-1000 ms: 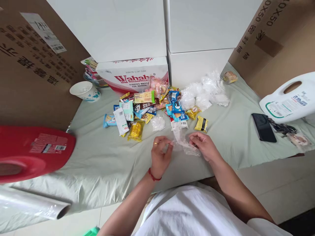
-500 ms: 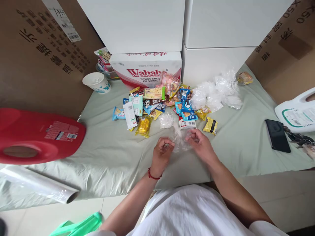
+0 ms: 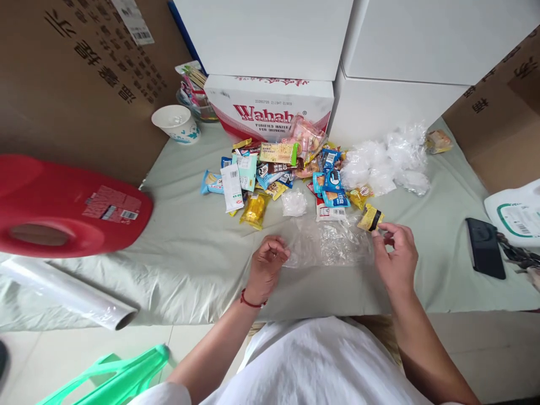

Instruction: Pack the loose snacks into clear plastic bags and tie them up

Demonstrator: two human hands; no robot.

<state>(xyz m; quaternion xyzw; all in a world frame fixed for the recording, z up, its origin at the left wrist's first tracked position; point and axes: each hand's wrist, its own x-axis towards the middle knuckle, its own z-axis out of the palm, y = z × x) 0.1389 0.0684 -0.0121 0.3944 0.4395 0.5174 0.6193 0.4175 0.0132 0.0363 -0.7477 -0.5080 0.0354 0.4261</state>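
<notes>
A clear plastic film sheet [image 3: 328, 244] lies spread flat on the pale green cloth [image 3: 189, 264] in front of me. My left hand [image 3: 266, 265] pinches its left edge, fingers curled. My right hand [image 3: 394, 260] is at the sheet's right edge, its fingertips touching a small yellow-and-black snack packet [image 3: 370, 217]. Beyond the sheet lies a heap of several wrapped snacks [image 3: 276, 174], with a small crumpled plastic wad [image 3: 293, 202] in front of it.
A pile of crumpled clear plastic [image 3: 383, 166] sits right of the snacks. A Wahaha carton [image 3: 270, 107], white boxes and a paper cup [image 3: 177, 122] stand behind. A red jug [image 3: 63, 208] and film roll [image 3: 63, 292] lie left; a black phone [image 3: 485, 247] lies right.
The bunched film between my hands has been pulled out flat. My right hand moved right to the yellow-and-black packet. The view shifted left and down.
</notes>
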